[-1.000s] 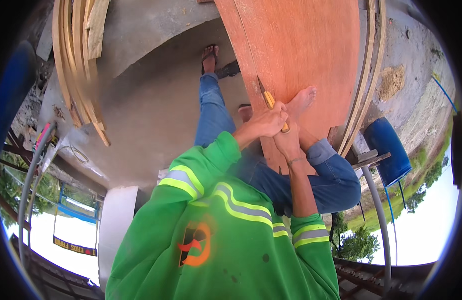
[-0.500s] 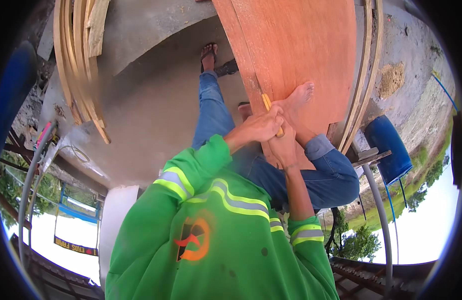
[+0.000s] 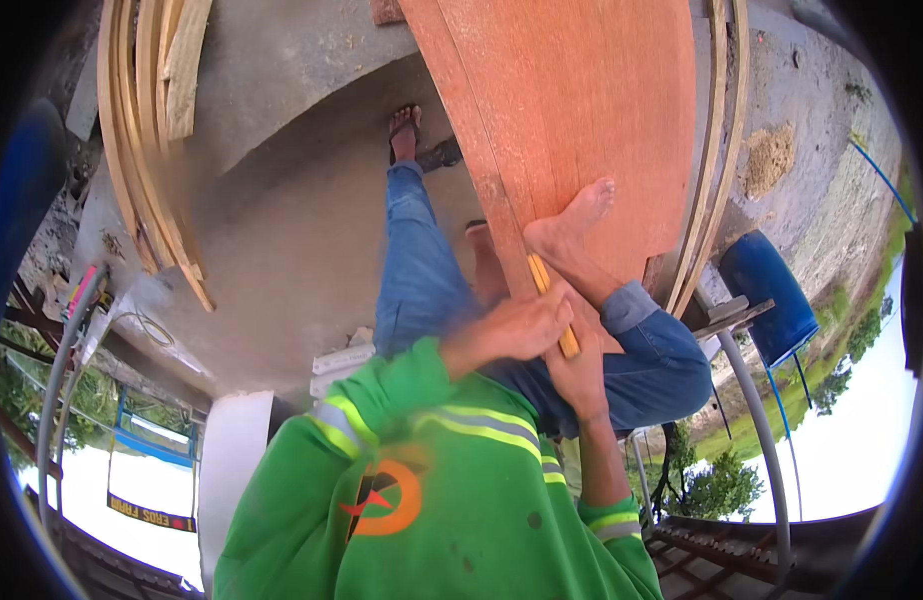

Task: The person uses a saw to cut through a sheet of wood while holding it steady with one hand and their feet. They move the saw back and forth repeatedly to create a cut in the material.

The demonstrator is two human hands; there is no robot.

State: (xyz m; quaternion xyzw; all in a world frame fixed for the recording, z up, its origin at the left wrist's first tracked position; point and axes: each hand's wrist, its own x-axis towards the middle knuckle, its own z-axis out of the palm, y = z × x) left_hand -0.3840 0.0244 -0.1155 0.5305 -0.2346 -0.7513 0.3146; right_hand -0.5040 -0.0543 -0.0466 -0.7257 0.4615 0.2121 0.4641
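Note:
My left hand (image 3: pixel 530 322) and my right hand (image 3: pixel 578 376) are both closed around a slim yellow utility knife (image 3: pixel 539 272), close in front of my body. The knife's far end points away from me, near the heel of my bare foot (image 3: pixel 577 217). That foot rests on a reddish plywood sheet (image 3: pixel 582 90). A dark line runs lengthwise near the sheet's left edge, roughly in line with the knife. The blade itself cannot be made out.
Long wooden strips (image 3: pixel 127 150) lie at the far left, and two more strips (image 3: pixel 710 170) run along the sheet's right side. A blue barrel (image 3: pixel 770 290) stands at the right. My other foot (image 3: pixel 405 130), in a sandal, is on the concrete floor (image 3: pixel 282 230).
Both hands and the yellow knife have come back toward my body, away from the far end of the sheet. The bare foot stays on the sheet.

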